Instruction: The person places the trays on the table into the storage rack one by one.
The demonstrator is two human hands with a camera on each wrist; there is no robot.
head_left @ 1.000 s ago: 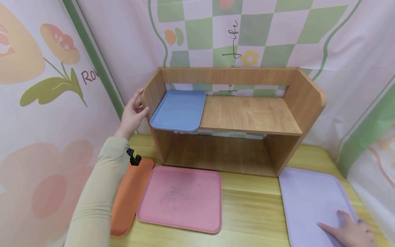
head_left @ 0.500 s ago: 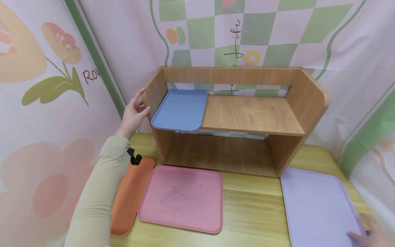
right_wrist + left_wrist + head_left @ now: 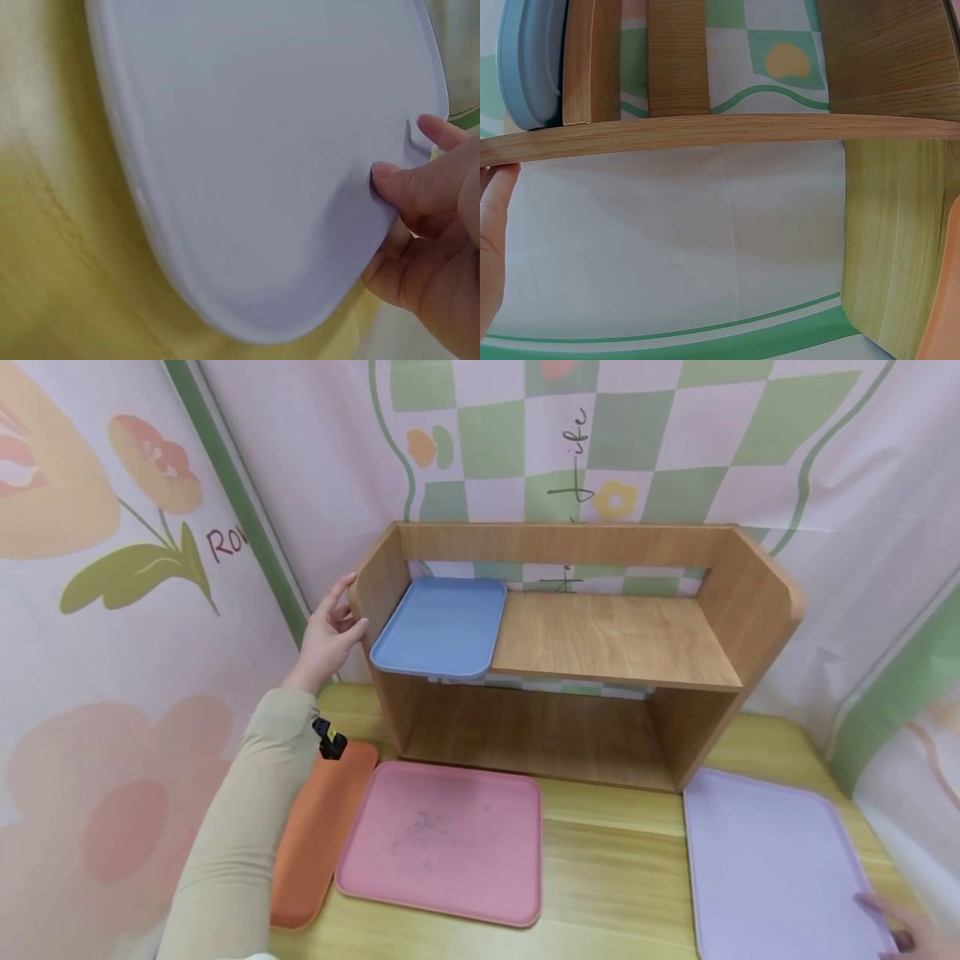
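In the head view a wooden shelf (image 3: 615,631) has a blue tray (image 3: 446,627) lying on the left of its upper board. My left hand (image 3: 327,635) touches the front edge and outer face of the shelf's left side panel; part of that hand (image 3: 491,240) shows below the panel in the left wrist view. At the lower right, my right hand (image 3: 918,935) is at the edge of a lilac tray (image 3: 780,852). The right wrist view shows the right hand (image 3: 439,217) pinching the tray's edge, thumb on top and fingers curled below.
On the wooden table (image 3: 615,868) a pink tray (image 3: 442,843) lies in front of the shelf. An orange tray (image 3: 322,835) is left of it, partly behind my left sleeve (image 3: 240,835). Patterned cloth (image 3: 487,435) hangs behind and at the sides.
My right hand has slid right, off the lilac tray's surface to its right edge, and now pinches it. The left hand stays at the shelf's side panel.
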